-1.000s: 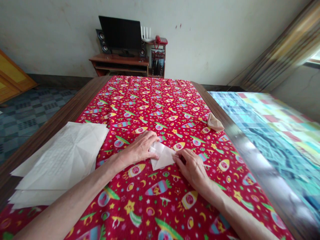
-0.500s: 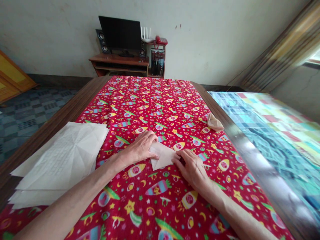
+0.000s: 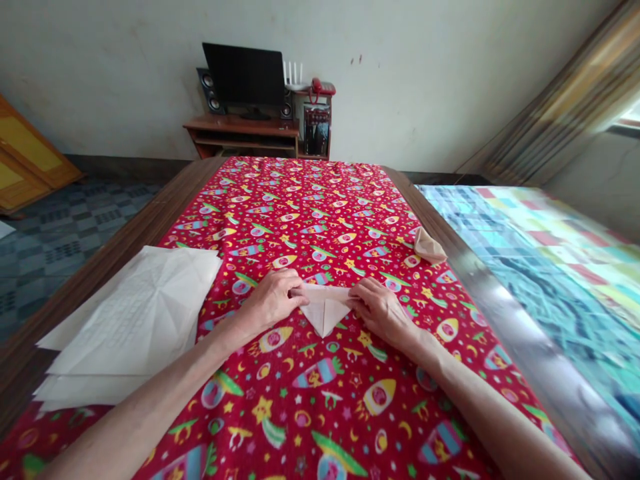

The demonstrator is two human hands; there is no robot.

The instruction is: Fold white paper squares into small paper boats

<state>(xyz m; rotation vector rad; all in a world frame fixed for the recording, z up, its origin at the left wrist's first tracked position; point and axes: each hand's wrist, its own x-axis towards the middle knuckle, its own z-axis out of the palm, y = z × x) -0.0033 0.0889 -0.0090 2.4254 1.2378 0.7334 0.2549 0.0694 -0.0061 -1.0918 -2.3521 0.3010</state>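
Note:
Between my hands is a small folded piece of white paper (image 3: 325, 312), its point facing me and its straight folded edge on the far side. My left hand (image 3: 274, 297) pinches the left corner. At the opposite corner my right hand (image 3: 379, 308) has its fingers closed on the paper. A crease runs down the middle to the point. To the left lies a stack of pale paper sheets (image 3: 135, 327), the top one marked with radiating creases. A folded beige paper piece (image 3: 429, 247) rests near the right edge of the cloth.
A red patterned cloth (image 3: 320, 400) covers the brown wooden table (image 3: 120, 240). Beyond it stands a small desk (image 3: 245, 130) with a monitor (image 3: 244, 75), speakers and a red telephone (image 3: 323, 87). On the right is a bed (image 3: 530, 253) with blue and checked covers.
The folded paper has turned so its point faces me, with its straight edge away. My left hand shifted to the left corner, and my right hand moved slightly up. The view tilted a little.

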